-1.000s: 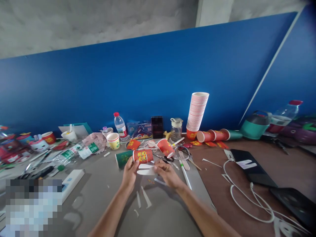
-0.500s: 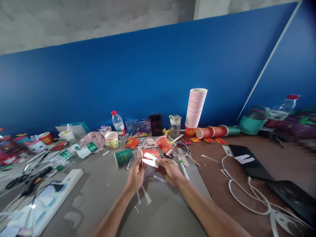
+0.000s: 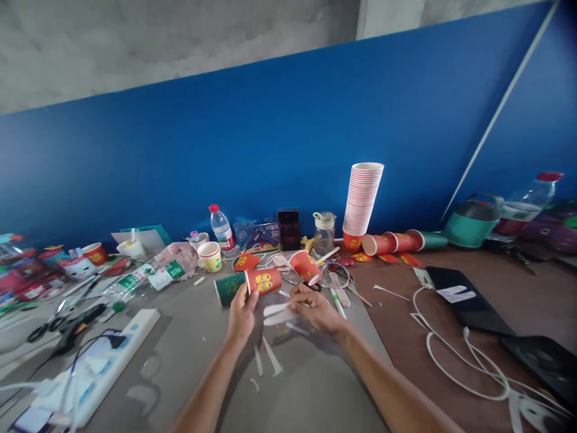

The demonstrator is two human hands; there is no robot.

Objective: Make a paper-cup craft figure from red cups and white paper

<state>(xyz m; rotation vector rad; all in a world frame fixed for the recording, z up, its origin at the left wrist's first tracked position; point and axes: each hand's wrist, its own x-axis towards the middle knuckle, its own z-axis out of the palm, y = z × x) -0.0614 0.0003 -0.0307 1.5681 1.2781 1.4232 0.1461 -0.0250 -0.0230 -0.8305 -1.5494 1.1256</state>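
My left hand (image 3: 243, 310) is closed on the rim end of a red paper cup (image 3: 265, 280) with yellow lettering, which lies sideways. Between the fingertips of my right hand (image 3: 313, 308) is a white paper cutout (image 3: 277, 313) with two long rounded prongs pointing left. Partly behind the red cup, a green paper cup (image 3: 225, 290) lies on its side. Another red paper cup (image 3: 306, 267) leans just beyond my right hand. White paper scraps (image 3: 271, 358) lie on the grey tabletop below my hands.
A tall stack of paper cups (image 3: 363, 201) stands at the back beside a lidded glass jar (image 3: 324, 234). On the left are a power strip (image 3: 115, 367) and a plastic bottle (image 3: 164, 275). Phones (image 3: 466, 300) and a white cable (image 3: 430, 355) lie on the right.
My left hand has let go of the white cutout and taken hold of the red cup, shifting it slightly left. The cutout stays in my right hand, lower now.
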